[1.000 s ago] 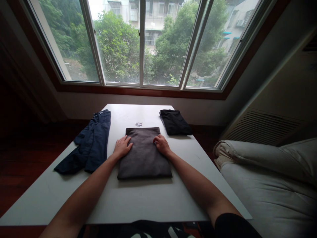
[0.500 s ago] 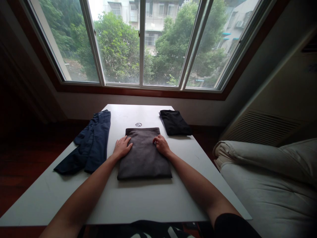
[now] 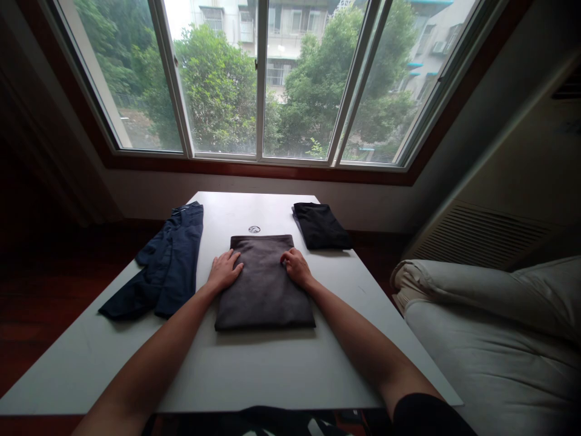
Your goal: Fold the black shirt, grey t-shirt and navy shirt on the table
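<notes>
A dark grey-brown garment [image 3: 265,287], folded into a neat rectangle, lies flat in front of me; its kind does not show. My left hand [image 3: 224,270] rests on its left edge, fingers stretched out and lying flat. On the right edge sits my right hand [image 3: 296,267], its fingers curled in against the cloth. The fabric under that hand looks smooth, with no fold raised between the fingers. Off to the left, dark blue trousers [image 3: 170,263] are laid loosely folded. A folded black garment [image 3: 322,225] lies at the back right, over a greyish layer.
All the clothes lie on a white table [image 3: 267,369] with a small round dark emblem [image 3: 254,229]. A pale cushioned seat [image 3: 490,339] stands at the right. Behind the table are a low wall and a wide window [image 3: 261,91]. A slatted vent panel [image 3: 481,233] is at the right.
</notes>
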`<state>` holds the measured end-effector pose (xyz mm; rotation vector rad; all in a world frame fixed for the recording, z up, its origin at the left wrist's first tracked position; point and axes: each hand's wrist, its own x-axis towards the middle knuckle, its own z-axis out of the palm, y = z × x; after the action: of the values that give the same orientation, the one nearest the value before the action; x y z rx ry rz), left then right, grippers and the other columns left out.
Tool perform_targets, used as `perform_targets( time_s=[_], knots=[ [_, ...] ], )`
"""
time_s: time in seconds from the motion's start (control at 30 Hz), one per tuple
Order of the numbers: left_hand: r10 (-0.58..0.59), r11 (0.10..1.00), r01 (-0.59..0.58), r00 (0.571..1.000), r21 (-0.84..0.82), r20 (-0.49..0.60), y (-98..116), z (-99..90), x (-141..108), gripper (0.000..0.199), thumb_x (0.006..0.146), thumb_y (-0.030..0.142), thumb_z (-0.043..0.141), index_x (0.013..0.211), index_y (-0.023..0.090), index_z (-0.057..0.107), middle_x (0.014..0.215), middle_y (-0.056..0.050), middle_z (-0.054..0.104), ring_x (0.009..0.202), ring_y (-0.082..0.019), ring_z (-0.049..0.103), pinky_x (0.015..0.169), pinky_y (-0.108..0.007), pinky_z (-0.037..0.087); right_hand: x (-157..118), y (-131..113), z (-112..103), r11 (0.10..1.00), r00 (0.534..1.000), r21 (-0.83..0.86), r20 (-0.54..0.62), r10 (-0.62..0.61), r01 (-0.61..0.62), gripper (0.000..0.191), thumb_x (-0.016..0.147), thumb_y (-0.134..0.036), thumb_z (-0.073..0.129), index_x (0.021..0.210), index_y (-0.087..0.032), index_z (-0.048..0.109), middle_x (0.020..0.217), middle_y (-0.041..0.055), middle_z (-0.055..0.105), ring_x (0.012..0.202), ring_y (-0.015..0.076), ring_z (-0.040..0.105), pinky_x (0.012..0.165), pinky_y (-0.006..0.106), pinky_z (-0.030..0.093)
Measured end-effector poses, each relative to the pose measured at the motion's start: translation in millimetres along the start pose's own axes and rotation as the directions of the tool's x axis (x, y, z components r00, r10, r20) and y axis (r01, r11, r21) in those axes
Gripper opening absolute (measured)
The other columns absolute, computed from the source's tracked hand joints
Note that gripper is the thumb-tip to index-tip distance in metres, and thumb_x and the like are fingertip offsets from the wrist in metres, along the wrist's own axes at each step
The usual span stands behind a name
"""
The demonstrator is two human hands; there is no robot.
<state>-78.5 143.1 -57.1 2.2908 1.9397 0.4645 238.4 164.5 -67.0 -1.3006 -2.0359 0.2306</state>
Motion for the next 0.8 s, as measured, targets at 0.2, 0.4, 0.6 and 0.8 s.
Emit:
perform_targets(
  time_s=[0.2, 0.4, 0.6, 0.8],
  knots=[
    [-0.001, 1.0, 0.001, 1.0, 0.006, -0.009, -0.4, 1.3, 0.4, 0.053, 0.104, 0.05, 0.047, 0.152, 0.027, 0.051, 0.166, -0.012, 0.04, 0.152, -0.031, 0.037, 0.124, -0.053, 0.026, -0.5, -1.1, -1.4, 1.0, 1.0, -0.013, 0.0, -0.008, 0.008, 0.033, 0.085, 0.004, 0.055, 0.093, -0.023, 0.073, 0.098, 0.0048, 0.055, 0.095, 0.0198, 0.053, 0.09, 0.029, 0.045],
    [0.001, 1.0, -0.001, 1.0, -0.001, -0.007, 0.8, -0.3, -0.5, 0.053, 0.104, 0.05, 0.046, 0.152, 0.026, 0.052, 0.166, -0.012, 0.04, 0.152, -0.032, 0.037, 0.124, -0.054, 0.027, -0.6, 0.1, -0.3, 1.0, 1.0, -0.008, -0.001, -0.004, 0.004, 0.033, 0.085, 0.004, 0.055, 0.093, -0.023, 0.072, 0.099, 0.0046, 0.056, 0.095, 0.0194, 0.054, 0.089, 0.029, 0.045],
    [0.0, 1.0, 0.0, 1.0, -0.004, 0.003, 2.0, -2.1, -1.1, 0.053, 0.104, 0.049, 0.046, 0.151, 0.026, 0.053, 0.166, -0.01, 0.04, 0.151, -0.032, 0.037, 0.124, -0.054, 0.027, -0.5, 1.4, 0.5, 1.0, 1.0, -0.001, -0.002, -0.001, 0.001, 0.032, 0.085, 0.003, 0.055, 0.093, -0.023, 0.073, 0.098, 0.0045, 0.056, 0.093, 0.019, 0.054, 0.089, 0.029, 0.045],
    [0.071, 0.997, -0.071, 0.997, 0.006, -0.044, 7.5, -7.6, -5.2, 0.047, 0.104, 0.045, 0.046, 0.147, 0.028, 0.058, 0.162, -0.004, 0.048, 0.152, -0.034, 0.035, 0.125, -0.059, 0.024, -1.1, 0.4, -0.4, 1.0, 1.0, -0.018, -0.009, -0.02, 0.02, 0.032, 0.086, 0.003, 0.055, 0.093, -0.023, 0.072, 0.098, 0.0044, 0.056, 0.093, 0.0188, 0.055, 0.088, 0.029, 0.045]
  ],
)
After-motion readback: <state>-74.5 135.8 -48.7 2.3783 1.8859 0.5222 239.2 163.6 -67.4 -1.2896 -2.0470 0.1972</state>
